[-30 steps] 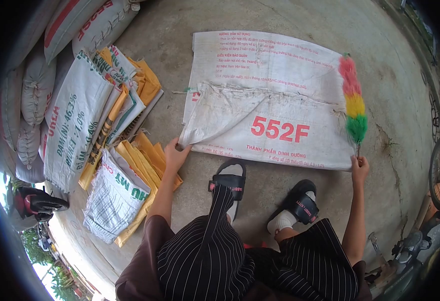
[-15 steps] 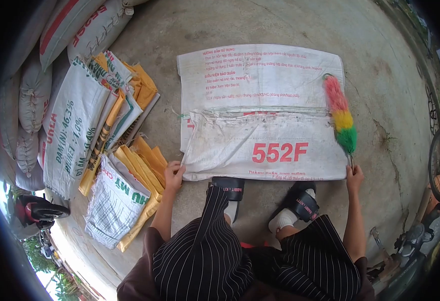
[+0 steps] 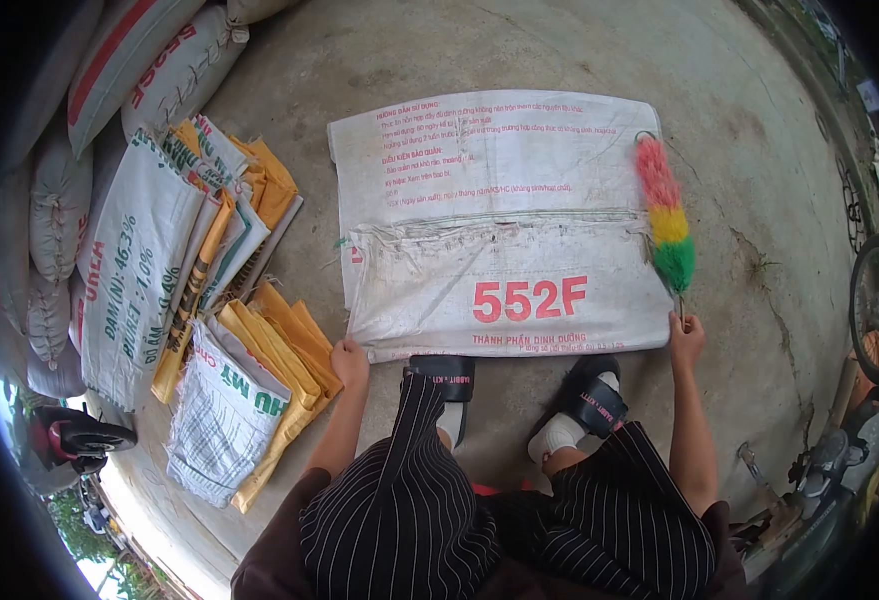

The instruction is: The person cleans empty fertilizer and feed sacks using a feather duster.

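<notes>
A white woven sack [image 3: 519, 255] lies on the concrete, its near part folded over with red "552F" print facing up. Pinched at its near left corner is my left hand [image 3: 350, 362], with fingertips partly hidden at the edge. My right hand [image 3: 686, 337] is closed at the near right corner, around the thin handle of a fluffy duster [image 3: 671, 222]. The duster's red, yellow and green head points away from me along the sack's right edge.
Stacks of folded white and yellow sacks [image 3: 139, 270] lie to the left, with filled sacks [image 3: 184, 70] behind them. My feet in black slides [image 3: 444, 378] stand just below the sack. A bicycle wheel [image 3: 874, 305] is at the right, a motorbike wheel [image 3: 99, 430] at lower left.
The view has shifted slightly, moving the sack and duster left in the picture. A little more red print shows along the sack's near edge. Both hands keep their corners.
</notes>
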`<state>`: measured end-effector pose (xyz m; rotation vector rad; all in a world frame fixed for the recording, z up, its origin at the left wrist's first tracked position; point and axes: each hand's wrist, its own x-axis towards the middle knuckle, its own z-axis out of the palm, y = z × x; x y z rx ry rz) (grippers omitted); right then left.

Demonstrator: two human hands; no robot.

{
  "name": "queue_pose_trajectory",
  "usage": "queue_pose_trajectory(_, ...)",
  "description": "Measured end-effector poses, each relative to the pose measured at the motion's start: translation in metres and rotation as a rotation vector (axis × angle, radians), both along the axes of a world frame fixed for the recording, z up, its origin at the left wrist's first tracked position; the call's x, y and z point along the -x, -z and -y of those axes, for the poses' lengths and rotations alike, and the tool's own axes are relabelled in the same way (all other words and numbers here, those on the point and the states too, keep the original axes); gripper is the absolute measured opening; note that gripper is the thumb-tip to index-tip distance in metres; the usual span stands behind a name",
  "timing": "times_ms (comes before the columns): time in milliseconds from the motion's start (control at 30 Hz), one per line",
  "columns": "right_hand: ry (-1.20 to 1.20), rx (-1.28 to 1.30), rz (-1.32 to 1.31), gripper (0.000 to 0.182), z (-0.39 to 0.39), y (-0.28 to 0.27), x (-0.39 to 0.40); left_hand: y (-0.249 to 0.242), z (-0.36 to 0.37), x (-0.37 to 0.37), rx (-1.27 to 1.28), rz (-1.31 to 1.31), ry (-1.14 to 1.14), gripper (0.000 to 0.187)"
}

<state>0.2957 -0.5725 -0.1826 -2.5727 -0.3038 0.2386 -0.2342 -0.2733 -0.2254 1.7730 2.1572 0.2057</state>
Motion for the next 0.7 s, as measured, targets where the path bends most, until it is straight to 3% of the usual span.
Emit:
queue_pose_trajectory(33,0.046,-0.005,-0.012,0.035,0.004,0.003,0.001,-0.011,-0.003,-0.007,0.001,0.000,0.004,0.044)
queue_pose_trajectory(100,0.161,-0.024,0.015,0.037,0.006,0.003,0.008,-0.037,-0.012,-0.021,0.517,0.754,-0.613,0.049)
queue_pose_trajectory(133,0.274,-0.047,0.040,0.040,0.004,0.000,0.014,-0.048,-0.018,-0.026,0.516,0.753,-0.612,0.049)
queue_pose_trajectory(233,0.221,0.092,-0.085,0.044,0.000,-0.015,0.032,-0.062,-0.040,-0.031,0.637,0.686,-0.615,0.054)
queue_pose_trajectory(333,0.259,0.126,-0.249,0.044,0.009,0.001,0.025,-0.037,-0.064,-0.031,0.646,0.824,-0.406,0.056)
queue_pose_trajectory(367,0.263,0.122,-0.247,0.044,0.012,0.012,0.020,-0.028,-0.079,-0.033,0.580,0.823,-0.241,0.053)
queue_pose_trajectory(400,0.219,-0.017,-0.227,0.042,0.016,0.025,0.013,-0.023,-0.092,-0.039,0.512,0.818,-0.078,0.051)
queue_pose_trajectory(433,0.176,-0.154,-0.205,0.041,0.016,0.027,0.010,-0.033,-0.102,-0.055,0.514,0.818,-0.070,0.051)
queue_pose_trajectory(533,0.167,-0.117,-0.034,0.035,-0.008,0.009,-0.014,-0.053,-0.121,-0.096,0.390,0.659,0.066,0.046)
queue_pose_trajectory(600,0.173,-0.114,0.057,0.032,-0.025,-0.007,-0.024,-0.055,-0.125,-0.110,0.547,1.011,-0.164,0.047)
queue_pose_trajectory(633,0.173,-0.105,0.145,0.029,-0.030,-0.011,-0.029,-0.051,-0.126,-0.108,0.544,1.019,-0.158,0.047)
queue_pose_trajectory(700,0.179,-0.120,0.168,0.029,-0.028,-0.008,-0.037,-0.034,-0.116,-0.081,0.901,1.109,-0.078,0.062)
